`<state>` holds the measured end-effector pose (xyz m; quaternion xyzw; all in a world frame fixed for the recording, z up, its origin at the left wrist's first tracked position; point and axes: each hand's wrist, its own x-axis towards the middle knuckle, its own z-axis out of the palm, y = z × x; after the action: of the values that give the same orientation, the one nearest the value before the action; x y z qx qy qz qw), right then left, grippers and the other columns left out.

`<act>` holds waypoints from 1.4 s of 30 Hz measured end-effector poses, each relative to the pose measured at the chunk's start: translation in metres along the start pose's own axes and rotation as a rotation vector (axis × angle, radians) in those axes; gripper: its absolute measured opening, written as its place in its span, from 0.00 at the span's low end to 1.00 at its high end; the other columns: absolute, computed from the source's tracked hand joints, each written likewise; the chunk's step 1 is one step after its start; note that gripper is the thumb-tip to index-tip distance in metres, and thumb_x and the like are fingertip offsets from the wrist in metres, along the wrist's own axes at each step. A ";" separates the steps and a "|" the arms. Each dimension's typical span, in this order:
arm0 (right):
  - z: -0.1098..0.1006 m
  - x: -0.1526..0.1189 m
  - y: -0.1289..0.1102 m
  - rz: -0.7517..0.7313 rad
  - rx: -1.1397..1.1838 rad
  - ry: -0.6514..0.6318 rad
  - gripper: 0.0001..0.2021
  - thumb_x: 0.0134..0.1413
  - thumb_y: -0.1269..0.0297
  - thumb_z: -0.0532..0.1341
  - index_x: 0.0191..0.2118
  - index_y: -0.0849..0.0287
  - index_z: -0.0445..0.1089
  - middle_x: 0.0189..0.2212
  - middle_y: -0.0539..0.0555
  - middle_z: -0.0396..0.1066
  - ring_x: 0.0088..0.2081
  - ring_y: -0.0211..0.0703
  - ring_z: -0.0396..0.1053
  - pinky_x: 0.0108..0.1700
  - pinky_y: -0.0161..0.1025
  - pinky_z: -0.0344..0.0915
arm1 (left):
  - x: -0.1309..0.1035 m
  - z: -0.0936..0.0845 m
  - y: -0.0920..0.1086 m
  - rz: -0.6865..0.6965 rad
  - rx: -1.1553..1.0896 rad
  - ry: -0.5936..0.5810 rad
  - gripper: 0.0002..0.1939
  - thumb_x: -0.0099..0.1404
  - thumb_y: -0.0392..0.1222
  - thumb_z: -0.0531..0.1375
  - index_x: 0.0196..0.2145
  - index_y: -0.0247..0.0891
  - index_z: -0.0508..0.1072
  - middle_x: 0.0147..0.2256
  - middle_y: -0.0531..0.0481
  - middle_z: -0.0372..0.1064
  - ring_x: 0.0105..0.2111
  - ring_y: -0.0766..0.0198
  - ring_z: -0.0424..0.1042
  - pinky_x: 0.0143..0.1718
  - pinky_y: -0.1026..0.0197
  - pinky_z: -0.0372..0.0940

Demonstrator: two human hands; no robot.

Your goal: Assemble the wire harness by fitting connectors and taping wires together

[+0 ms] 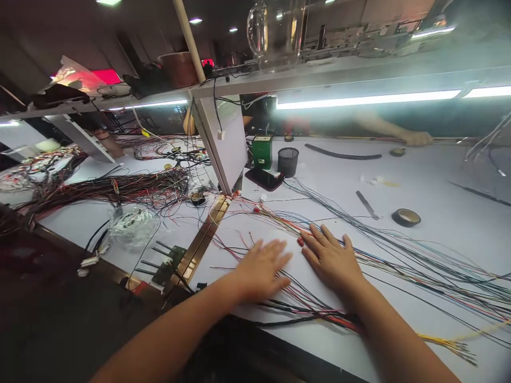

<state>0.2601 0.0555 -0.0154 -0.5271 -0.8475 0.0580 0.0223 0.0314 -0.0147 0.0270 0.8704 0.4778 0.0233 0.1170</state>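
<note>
My left hand (261, 270) lies with fingers stretched over thin red and black wires (305, 298) near the front of the white table; motion blurs it slightly. To its right, my right hand (333, 258) is flat, fingers spread, over a long bundle of coloured wires (395, 268). A small red connector (300, 241) sits beside the right hand's fingers. Another red connector (256, 209) lies farther back at the left end of the bundle. Under the right forearm, thicker black-sleeved wires (287, 320) run along the front edge. Neither hand grips anything that I can see.
Behind are a black mesh cup (288, 162), green box (262, 152), phone (263, 178), tape roll (406, 217) and tweezers-like tool (366, 205). A metal strip (202, 239) and upright panel (223, 143) divide off the tangled wires (115, 186) at left. Another person's hand (417, 138) rests across the table.
</note>
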 end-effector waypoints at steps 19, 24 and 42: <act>0.009 -0.004 0.003 0.045 -0.059 0.170 0.28 0.62 0.45 0.43 0.65 0.48 0.52 0.67 0.53 0.46 0.67 0.56 0.40 0.60 0.65 0.43 | -0.030 0.010 0.027 -0.042 -0.149 -0.019 0.34 0.67 0.65 0.41 0.63 0.46 0.54 0.67 0.46 0.41 0.67 0.58 0.37 0.64 0.43 0.31; 0.008 -0.002 0.004 -0.009 -0.049 0.123 0.25 0.64 0.47 0.43 0.62 0.45 0.56 0.66 0.52 0.49 0.65 0.54 0.46 0.59 0.66 0.46 | -0.028 0.013 0.025 -0.047 -0.165 -0.042 0.34 0.67 0.65 0.41 0.63 0.47 0.53 0.67 0.45 0.40 0.67 0.57 0.36 0.64 0.41 0.31; -0.055 -0.034 -0.001 -0.114 0.431 0.132 0.06 0.59 0.62 0.56 0.38 0.54 0.69 0.36 0.53 0.72 0.37 0.44 0.69 0.38 0.40 0.64 | -0.026 0.023 0.024 -0.066 -0.079 0.088 0.36 0.64 0.64 0.49 0.65 0.47 0.49 0.67 0.43 0.42 0.66 0.51 0.42 0.63 0.36 0.36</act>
<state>0.2797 0.0282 0.0401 -0.4643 -0.8405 0.2016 0.1931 0.0407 -0.0528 0.0121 0.8469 0.5097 0.0765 0.1310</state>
